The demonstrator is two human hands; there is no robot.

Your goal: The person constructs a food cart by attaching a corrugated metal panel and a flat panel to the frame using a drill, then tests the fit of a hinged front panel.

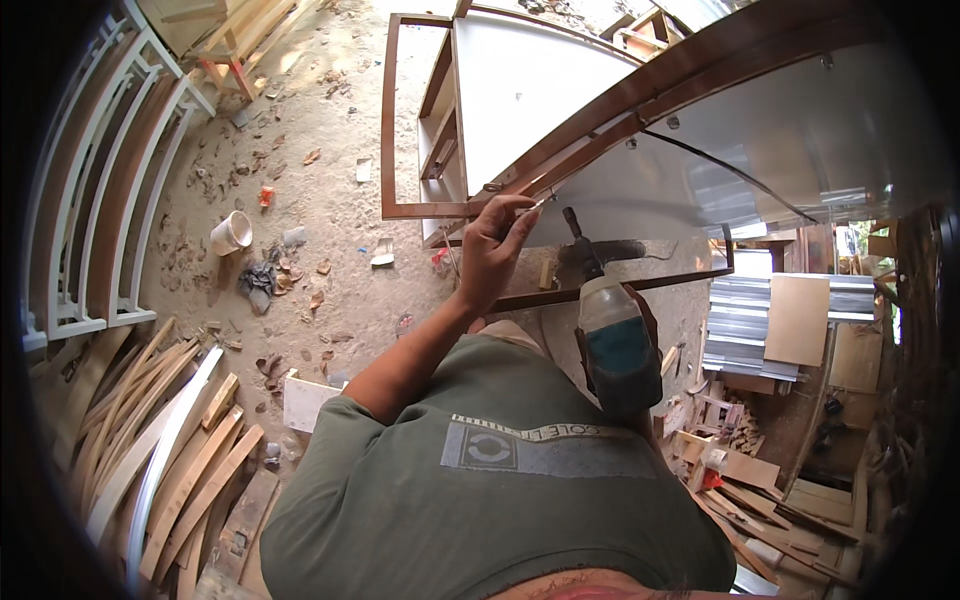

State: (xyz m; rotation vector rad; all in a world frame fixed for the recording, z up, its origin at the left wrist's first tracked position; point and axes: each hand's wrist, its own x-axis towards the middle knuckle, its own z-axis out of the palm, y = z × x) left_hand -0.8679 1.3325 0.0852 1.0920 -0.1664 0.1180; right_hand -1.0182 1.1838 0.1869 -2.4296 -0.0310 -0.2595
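My left hand (488, 250) reaches up to the brown wooden rim (560, 172) of a large cabinet-like piece with pale glossy panels (545, 85). Its fingertips pinch a small, thin, light-coloured piece (543, 200), too small to name, close to the rim. My right hand (648, 325), mostly shaded and hidden, wraps round a power drill (618, 345) with a teal and whitish body. The drill's dark tip points up toward the rim, a short gap from my left fingers. A dark cord or strip (735, 170) lies across the glossy panel.
An open brown frame (390, 120) sticks out at the piece's left end. A white bucket (231, 233) and a dark crumpled bag (258, 285) are on the dusty floor. Wood strips (200, 470) pile up at lower left, white railings (110, 190) at far left, metal sheets (745, 325) at right.
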